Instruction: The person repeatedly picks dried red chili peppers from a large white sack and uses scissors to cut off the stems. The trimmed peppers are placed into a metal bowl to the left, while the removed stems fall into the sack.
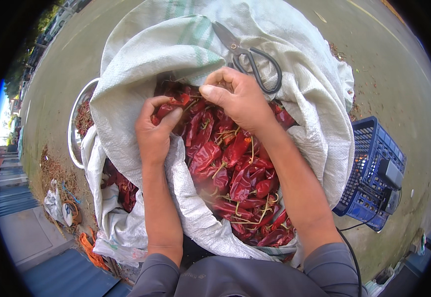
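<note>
My left hand (156,130) holds a dried red chili pepper (165,110) between thumb and fingers, over the mouth of a woven white sack (197,211). To its right, my right hand (234,98) is curled with thumb and forefinger close together, near a thin pale stem. Whether it grips that stem is not clear. Below both hands, the sack is full of shiny dried red chili peppers (237,182) with stems. A pair of scissors (250,55) with black handles lies on the folded sack cloth (156,44), just beyond my right hand.
A blue plastic crate (371,148) stands at the right, with small grey devices (390,173) on its side and a black cable. At the left are a metal basin (72,137) of stem scraps, another sack (121,222) with red peppers, and orange cloth or netting (91,248) on the ground.
</note>
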{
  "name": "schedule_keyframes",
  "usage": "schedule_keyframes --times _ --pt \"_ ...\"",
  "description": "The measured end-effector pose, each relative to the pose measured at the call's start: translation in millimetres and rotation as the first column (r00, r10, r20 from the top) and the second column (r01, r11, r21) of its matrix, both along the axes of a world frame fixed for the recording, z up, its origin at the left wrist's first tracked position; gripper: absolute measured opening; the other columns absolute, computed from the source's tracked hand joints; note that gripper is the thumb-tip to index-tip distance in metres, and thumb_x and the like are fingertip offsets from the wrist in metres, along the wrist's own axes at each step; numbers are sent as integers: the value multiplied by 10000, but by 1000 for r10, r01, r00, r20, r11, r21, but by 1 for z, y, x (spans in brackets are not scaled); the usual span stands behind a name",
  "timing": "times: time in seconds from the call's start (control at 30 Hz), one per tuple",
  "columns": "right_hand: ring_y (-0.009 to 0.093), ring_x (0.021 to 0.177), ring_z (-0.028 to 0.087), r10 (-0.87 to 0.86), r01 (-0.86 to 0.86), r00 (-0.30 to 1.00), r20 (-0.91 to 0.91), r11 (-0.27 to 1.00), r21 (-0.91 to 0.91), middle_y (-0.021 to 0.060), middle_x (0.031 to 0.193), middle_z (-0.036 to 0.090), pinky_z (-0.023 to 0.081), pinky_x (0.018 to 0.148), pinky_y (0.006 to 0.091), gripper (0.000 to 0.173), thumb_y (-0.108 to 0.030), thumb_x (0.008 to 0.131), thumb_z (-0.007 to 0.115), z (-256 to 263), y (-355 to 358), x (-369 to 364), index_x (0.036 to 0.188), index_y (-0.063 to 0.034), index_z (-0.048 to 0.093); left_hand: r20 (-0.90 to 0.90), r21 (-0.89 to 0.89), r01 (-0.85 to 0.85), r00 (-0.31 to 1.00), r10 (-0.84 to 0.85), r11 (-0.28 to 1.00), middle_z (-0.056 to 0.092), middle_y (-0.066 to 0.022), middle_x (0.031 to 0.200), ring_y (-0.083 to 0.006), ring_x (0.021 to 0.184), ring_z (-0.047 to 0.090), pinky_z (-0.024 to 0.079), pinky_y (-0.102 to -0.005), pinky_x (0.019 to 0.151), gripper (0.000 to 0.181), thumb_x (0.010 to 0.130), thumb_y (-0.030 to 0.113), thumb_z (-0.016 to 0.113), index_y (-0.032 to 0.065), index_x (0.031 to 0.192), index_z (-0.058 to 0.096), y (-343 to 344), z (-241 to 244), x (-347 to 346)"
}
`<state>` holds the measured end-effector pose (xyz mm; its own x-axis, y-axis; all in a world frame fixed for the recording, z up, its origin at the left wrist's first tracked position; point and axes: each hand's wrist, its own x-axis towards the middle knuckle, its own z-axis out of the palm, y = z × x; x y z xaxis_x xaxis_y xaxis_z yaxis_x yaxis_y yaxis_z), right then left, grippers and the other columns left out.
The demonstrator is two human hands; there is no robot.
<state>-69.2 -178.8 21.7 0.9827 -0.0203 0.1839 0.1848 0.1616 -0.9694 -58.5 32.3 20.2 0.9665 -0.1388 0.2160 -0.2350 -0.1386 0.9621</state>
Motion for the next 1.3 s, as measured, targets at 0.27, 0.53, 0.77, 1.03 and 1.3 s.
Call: schedule_keyframes --times 0.27,0.53,0.77,1.03,1.3 --pt "186 674 657 25 34 990 140 916 -400 90 739 693 523 643 329 294 -261 867 810 4 5 -6 1039 -34 736 -79 -342 -236 972 222 910 688 -52 967 -134 857 638 517 -281 815 202 919 53 757 22 1098 666 11 -3 10" --pt "364 916 706 300 -30 950 88 365 -931 153 1009 709 568 766 442 269 -269 856 770 -4 17 -12 1078 -121 745 -98 -608 -179 984 151 773 665 -99 842 -188 679 604 526 -359 669 72 974 56 678 17 979 618 25 -4 20" --pt "420 768 648 -43 123 979 200 905 -407 205 909 704 535 682 415 220 -252 954 711 -7 8 -4 954 -36 667 -98 -394 -71 995 36 916 649 -71 829 -146 664 553 448 -290 608 126 981 110 689 -5 1029 678 20 1 10" --pt "134 782 665 48 -48 999 -4 990 -132 78 856 727 536 722 306 242 -191 964 725 -6 9 -1 1042 29 663 -99 -177 -44 995 27 983 673 -3 858 -79 644 538 429 -221 600 317 905 176 805 -29 1135 729 2 -1 1" --pt "190 723 684 15 24 987 157 969 -246 143 808 718 532 682 337 235 -197 944 714 -8 17 -3 1003 30 715 -149 -191 7 988 -36 982 703 11 957 -44 742 569 444 -212 671 249 881 18 764 31 1117 685 -2 2 1"
